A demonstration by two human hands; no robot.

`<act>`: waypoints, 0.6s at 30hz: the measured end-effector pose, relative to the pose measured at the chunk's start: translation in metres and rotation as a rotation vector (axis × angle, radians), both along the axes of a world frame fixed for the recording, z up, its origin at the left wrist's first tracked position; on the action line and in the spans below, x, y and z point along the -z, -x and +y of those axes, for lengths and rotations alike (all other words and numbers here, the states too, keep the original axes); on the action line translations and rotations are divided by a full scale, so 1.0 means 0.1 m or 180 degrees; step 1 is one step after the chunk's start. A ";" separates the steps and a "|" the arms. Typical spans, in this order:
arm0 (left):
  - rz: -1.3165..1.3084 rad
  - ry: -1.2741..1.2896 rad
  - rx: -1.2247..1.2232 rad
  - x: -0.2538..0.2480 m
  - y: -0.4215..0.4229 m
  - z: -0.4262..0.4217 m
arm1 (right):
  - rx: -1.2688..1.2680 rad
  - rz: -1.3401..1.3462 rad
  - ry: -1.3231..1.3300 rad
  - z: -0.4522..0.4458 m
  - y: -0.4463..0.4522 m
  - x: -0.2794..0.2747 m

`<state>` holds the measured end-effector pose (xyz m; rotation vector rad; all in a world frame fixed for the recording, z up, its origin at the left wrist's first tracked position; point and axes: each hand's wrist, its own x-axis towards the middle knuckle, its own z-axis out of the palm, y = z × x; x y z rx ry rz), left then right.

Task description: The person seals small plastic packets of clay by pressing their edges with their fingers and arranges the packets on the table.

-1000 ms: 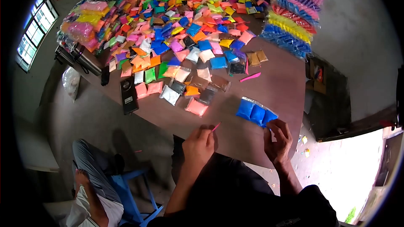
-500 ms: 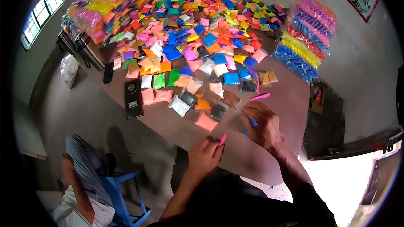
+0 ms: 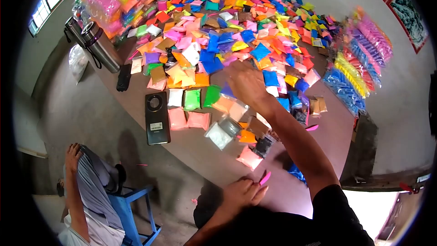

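My left hand (image 3: 240, 195) is at the near table edge, fingers closed on a small pink plastic knife (image 3: 265, 178) that sticks up from them. My right hand (image 3: 248, 84) is stretched over the pile of small coloured packets (image 3: 218, 36). Its fingers point down among the packets, partly hidden and blurred, so I cannot tell whether they grip one. A blue packet (image 3: 261, 52) lies beside that hand. Under my right forearm rests a shiny blue thing (image 3: 298, 173), partly covered. Near my left hand are a salmon packet (image 3: 249, 158) and a black packet (image 3: 264, 146).
A dark phone (image 3: 157, 118), a black case (image 3: 124, 78) and steel flasks (image 3: 101, 48) stand or lie along the left edge. Bagged coloured plastic tools (image 3: 350, 79) are at the right. Another pink tool (image 3: 312, 128) lies on the table (image 3: 182, 148). A seated person's leg (image 3: 93, 177) is at lower left.
My right hand has moved from the near right of the table forward and left over the packets. My left hand still holds the pink knife. The view has shifted.
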<state>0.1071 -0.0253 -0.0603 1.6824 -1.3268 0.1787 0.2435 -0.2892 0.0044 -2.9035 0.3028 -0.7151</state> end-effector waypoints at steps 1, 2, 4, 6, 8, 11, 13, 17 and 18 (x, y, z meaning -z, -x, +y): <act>0.0030 -0.0005 0.0025 -0.05 -0.04 -0.01 | -0.0012 0.0004 -0.0016 -0.02 -0.12 0.03; -0.0214 0.0195 0.0071 -0.11 -0.09 -0.03 | -0.0056 -0.0114 0.0171 -0.04 -0.22 0.06; -0.0474 0.0268 0.0163 -0.02 -0.12 -0.03 | -0.0104 -0.0165 0.0346 -0.07 -0.39 0.15; -0.0751 0.0350 0.0258 0.01 -0.14 -0.04 | -0.0019 -0.0109 0.0375 -0.12 -0.51 0.25; -0.0229 0.0231 0.0098 -0.05 -0.12 -0.02 | 0.0049 -0.0058 0.0387 -0.12 -0.54 0.31; -0.0421 0.0276 0.0047 0.05 -0.06 0.00 | -0.0079 -0.0340 0.0513 -0.10 -0.36 0.21; -0.0364 0.0147 0.0037 -0.03 -0.06 0.01 | -0.0036 -0.0420 0.0244 -0.02 -0.16 0.04; -0.0018 -0.0071 -0.0077 0.13 0.06 0.04 | 0.0345 -0.0577 -0.0779 0.20 0.41 -0.31; 0.0115 -0.0115 0.0042 0.09 0.05 0.07 | 0.0363 -0.0808 -0.1047 0.25 0.57 -0.33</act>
